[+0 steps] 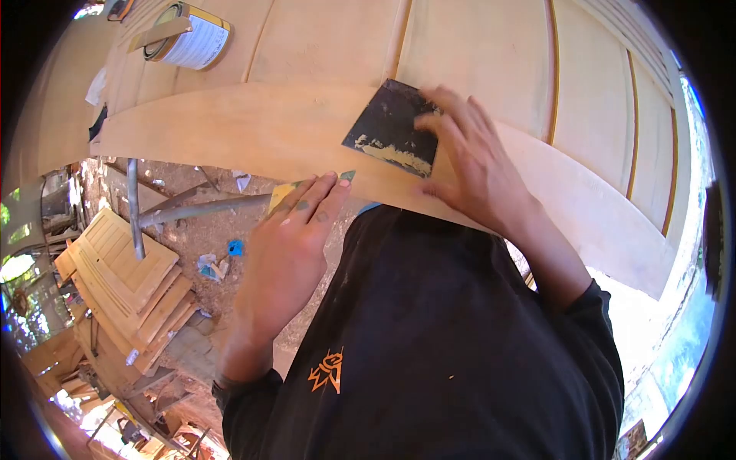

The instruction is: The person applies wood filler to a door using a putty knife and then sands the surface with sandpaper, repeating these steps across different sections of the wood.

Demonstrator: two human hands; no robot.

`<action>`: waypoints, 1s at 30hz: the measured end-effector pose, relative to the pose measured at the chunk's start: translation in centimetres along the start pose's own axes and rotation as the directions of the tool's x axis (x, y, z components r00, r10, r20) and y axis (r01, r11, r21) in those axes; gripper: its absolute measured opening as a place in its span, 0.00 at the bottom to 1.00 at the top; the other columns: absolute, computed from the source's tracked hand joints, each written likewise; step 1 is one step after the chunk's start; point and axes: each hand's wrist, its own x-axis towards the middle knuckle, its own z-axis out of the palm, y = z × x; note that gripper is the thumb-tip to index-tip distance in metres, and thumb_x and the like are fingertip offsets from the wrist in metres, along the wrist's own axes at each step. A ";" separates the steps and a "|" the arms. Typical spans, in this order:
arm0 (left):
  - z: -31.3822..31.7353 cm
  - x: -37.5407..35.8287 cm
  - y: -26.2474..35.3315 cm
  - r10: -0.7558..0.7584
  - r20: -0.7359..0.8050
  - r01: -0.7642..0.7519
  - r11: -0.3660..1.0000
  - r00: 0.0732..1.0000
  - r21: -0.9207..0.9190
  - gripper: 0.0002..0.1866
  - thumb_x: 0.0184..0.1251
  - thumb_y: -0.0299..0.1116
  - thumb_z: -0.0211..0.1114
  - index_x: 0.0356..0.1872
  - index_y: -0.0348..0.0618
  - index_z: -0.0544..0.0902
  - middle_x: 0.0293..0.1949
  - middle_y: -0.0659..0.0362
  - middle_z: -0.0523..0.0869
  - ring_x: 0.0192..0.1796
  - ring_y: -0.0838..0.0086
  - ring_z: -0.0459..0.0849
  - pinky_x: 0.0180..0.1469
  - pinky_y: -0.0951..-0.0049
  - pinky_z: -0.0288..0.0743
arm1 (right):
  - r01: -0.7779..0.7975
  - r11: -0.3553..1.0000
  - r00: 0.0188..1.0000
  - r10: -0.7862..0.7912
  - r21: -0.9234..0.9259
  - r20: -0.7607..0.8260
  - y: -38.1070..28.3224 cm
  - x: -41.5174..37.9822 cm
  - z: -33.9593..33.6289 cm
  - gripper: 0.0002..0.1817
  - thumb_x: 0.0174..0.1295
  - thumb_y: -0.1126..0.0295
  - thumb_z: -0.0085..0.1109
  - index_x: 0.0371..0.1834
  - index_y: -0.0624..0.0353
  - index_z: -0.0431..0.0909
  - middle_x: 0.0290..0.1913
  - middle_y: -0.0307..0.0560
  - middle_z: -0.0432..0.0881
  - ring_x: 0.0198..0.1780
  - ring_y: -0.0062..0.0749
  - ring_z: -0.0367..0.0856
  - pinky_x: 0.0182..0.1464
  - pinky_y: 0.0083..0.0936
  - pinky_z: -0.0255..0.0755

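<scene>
A dark square sheet [393, 123] with pale putty smeared along its lower edge lies on the light wooden panel [230, 115]. My right hand [479, 165] is over the sheet's right side, its fingers apart, slightly blurred and with nothing held between them. Near the panel's front edge, my left hand [295, 238] has its fingers pressed together on a yellow and green piece [282, 193], which shows beside and beyond the fingertips.
An open can [201, 40] with a flat wooden stick [161, 34] across its top stands at the upper left. Stacked wooden panels [126, 264] lie on the ground at left, near a metal pipe [134, 207]. Blue scraps [235, 248] litter the ground.
</scene>
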 end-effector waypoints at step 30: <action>2.1 -0.1 1.2 0.167 0.128 -0.183 0.974 0.978 0.130 0.26 0.59 0.17 0.57 0.61 0.37 0.78 0.64 0.48 0.80 0.67 0.53 0.79 0.66 0.58 0.76 | -0.020 1.000 0.990 0.020 -0.003 0.141 2.2 8.8 2.2 0.30 0.43 0.61 0.81 0.45 0.66 0.77 0.45 0.57 0.81 0.53 0.54 0.80 0.55 0.44 0.74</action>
